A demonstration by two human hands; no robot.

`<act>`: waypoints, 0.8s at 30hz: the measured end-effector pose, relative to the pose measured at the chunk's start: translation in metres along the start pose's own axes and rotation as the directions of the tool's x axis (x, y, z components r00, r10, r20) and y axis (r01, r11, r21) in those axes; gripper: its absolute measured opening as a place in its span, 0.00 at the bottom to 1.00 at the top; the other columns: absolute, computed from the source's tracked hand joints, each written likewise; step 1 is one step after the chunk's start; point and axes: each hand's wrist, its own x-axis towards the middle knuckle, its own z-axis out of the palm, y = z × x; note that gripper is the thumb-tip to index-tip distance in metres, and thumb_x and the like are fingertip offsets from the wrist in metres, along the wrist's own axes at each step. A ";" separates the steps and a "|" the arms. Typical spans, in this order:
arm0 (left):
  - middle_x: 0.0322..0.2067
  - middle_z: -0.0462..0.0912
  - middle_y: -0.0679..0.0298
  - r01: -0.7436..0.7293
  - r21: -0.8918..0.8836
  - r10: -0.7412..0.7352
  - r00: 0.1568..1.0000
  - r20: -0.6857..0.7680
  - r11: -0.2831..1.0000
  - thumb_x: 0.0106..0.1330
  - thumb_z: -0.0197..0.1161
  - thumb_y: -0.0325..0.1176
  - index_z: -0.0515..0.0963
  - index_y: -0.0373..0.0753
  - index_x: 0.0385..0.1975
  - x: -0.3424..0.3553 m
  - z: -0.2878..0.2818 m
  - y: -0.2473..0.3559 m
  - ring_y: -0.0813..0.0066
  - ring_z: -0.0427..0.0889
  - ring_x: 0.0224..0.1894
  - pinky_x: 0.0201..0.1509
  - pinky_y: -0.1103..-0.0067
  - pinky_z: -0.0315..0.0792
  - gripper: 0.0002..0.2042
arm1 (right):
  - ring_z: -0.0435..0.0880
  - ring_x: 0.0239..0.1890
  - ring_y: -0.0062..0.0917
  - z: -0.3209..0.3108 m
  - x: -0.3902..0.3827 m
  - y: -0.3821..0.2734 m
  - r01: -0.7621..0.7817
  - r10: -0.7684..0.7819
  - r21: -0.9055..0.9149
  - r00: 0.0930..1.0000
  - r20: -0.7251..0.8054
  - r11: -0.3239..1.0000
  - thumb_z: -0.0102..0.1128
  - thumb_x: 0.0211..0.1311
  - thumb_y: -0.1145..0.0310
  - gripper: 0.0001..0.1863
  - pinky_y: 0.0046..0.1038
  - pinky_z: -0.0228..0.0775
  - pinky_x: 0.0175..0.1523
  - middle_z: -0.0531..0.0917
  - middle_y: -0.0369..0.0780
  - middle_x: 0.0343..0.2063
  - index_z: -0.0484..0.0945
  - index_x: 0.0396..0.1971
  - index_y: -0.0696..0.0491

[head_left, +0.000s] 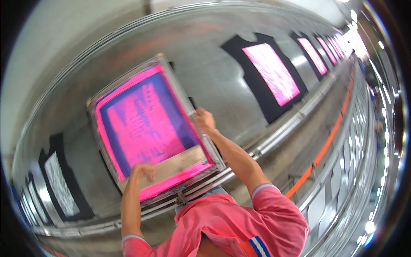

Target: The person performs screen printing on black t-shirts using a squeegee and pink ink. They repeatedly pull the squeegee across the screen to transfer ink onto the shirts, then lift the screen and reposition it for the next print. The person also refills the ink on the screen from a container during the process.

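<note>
A large screen-printing frame (182,92) lies tilted on the metal table in front of me, its mesh smeared with bright pink ink over a blue-purple border. Across the near end of the mesh rests a wooden squeegee (180,164), with pink ink along its edge. My left hand (144,172) is at the squeegee's left part, bent at the wrist; its fingers are blurred, so their hold is unclear. On the frame's right side, my right hand (204,120) is closed around the edge. Dark cloth shows a little beyond the frame's rim.
To the right along the table (214,85) lies a black shirt piece (257,75) with a pink printed panel, with several more beyond. On the left, a black piece (64,184) carries a whitish panel. A metal rail (282,124) runs along the near edge; an orange strip (319,156) lies past it.
</note>
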 end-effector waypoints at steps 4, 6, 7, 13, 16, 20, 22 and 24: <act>0.23 0.85 0.58 0.096 -0.270 -0.160 0.961 -0.225 0.958 0.38 0.70 0.30 0.85 0.30 0.27 -0.034 -0.084 -0.014 0.70 0.79 0.26 0.30 0.67 0.72 0.14 | 0.86 0.43 0.34 -0.007 0.004 0.016 -0.024 0.023 -0.011 0.999 -0.046 1.000 0.57 0.60 0.67 0.14 0.31 0.74 0.48 0.86 0.47 0.39 0.82 0.44 0.54; 0.18 0.83 0.56 0.157 -0.041 -0.161 0.930 -0.331 0.987 0.37 0.72 0.33 0.85 0.31 0.24 -0.058 -0.146 -0.009 0.69 0.76 0.21 0.24 0.65 0.69 0.14 | 0.85 0.37 0.30 -0.004 0.011 0.036 0.086 -0.086 -0.010 0.994 -0.074 0.996 0.57 0.61 0.66 0.13 0.30 0.73 0.44 0.87 0.45 0.34 0.82 0.42 0.55; 0.16 0.81 0.55 0.190 0.075 -0.149 0.915 -0.375 0.979 0.36 0.72 0.34 0.85 0.33 0.22 -0.068 -0.173 -0.016 0.68 0.75 0.17 0.21 0.66 0.67 0.13 | 0.82 0.33 0.27 -0.003 0.011 0.036 0.106 -0.108 -0.022 0.991 -0.075 0.994 0.58 0.62 0.65 0.13 0.29 0.72 0.40 0.85 0.43 0.29 0.82 0.42 0.55; 0.24 0.84 0.49 0.482 -0.090 -0.345 0.471 -0.812 0.871 0.44 0.62 0.30 0.83 0.35 0.21 -0.108 -0.320 -0.032 0.56 0.84 0.28 0.29 0.64 0.75 0.07 | 0.62 0.20 0.14 -0.012 0.002 0.034 0.024 -0.022 0.029 0.998 -0.066 0.999 0.58 0.65 0.68 0.09 0.25 0.53 0.24 0.67 0.30 0.16 0.82 0.38 0.56; 0.33 0.85 0.47 0.450 -0.176 -0.277 0.169 -0.946 0.875 0.48 0.60 0.28 0.84 0.36 0.28 -0.119 -0.347 -0.054 0.51 0.85 0.37 0.37 0.61 0.78 0.09 | 0.61 0.19 0.12 -0.012 0.001 0.019 -0.002 0.003 0.039 1.000 -0.016 0.999 0.57 0.66 0.70 0.07 0.22 0.51 0.23 0.67 0.29 0.16 0.82 0.38 0.56; 0.32 0.85 0.47 0.412 -0.150 -0.182 0.040 -0.982 0.899 0.50 0.60 0.26 0.84 0.38 0.27 -0.106 -0.355 -0.062 0.51 0.85 0.37 0.39 0.61 0.78 0.07 | 0.64 0.23 0.15 -0.015 -0.003 0.024 -0.086 0.087 0.072 0.996 -0.010 0.994 0.57 0.65 0.71 0.08 0.25 0.57 0.28 0.71 0.32 0.19 0.82 0.39 0.56; 0.30 0.85 0.48 0.394 -0.129 -0.133 -0.017 -0.991 0.910 0.50 0.60 0.25 0.84 0.39 0.26 -0.101 -0.351 -0.060 0.52 0.86 0.35 0.38 0.61 0.79 0.07 | 0.63 0.23 0.15 -0.016 -0.001 0.020 -0.114 0.114 0.085 0.993 -0.001 0.990 0.57 0.64 0.70 0.08 0.25 0.57 0.28 0.70 0.32 0.19 0.82 0.39 0.56; 0.28 0.84 0.49 0.418 -0.123 -0.116 -0.040 -0.992 0.900 0.50 0.60 0.25 0.84 0.38 0.25 -0.093 -0.334 -0.055 0.52 0.86 0.34 0.37 0.61 0.79 0.06 | 0.63 0.23 0.16 -0.017 -0.003 0.021 -0.118 0.118 0.096 0.993 0.010 0.988 0.58 0.64 0.69 0.09 0.26 0.57 0.28 0.69 0.32 0.19 0.82 0.39 0.57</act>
